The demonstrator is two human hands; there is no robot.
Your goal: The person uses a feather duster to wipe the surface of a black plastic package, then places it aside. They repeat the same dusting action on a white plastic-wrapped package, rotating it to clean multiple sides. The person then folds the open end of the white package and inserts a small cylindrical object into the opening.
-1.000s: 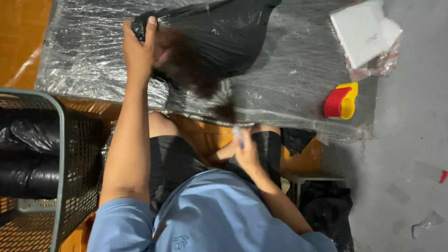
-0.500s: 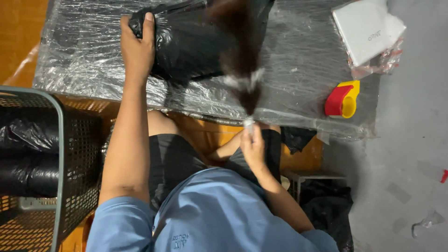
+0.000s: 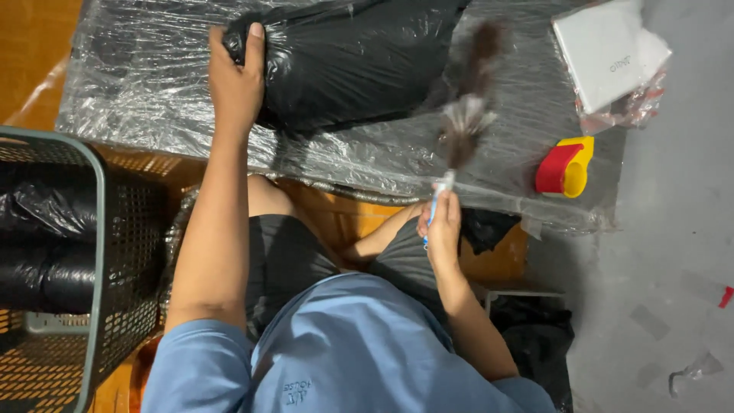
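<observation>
My left hand grips the gathered end of a black plastic bag that lies on a table wrapped in clear film. My right hand is closed around the blue-and-white handle of a feather duster. The duster's brown and white feathers point up and away over the table, just right of the bag, and they are blurred. I sit at the table's near edge with my knees under it.
A dark mesh basket with black bags in it stands at my left. On the table's right side lie a white flat box in plastic and a red-and-yellow tape dispenser. Grey floor lies to the right.
The duster has swung from over the bag's left part across to the right of the bag. My right hand has risen slightly. My left hand has kept its grip on the bag.
</observation>
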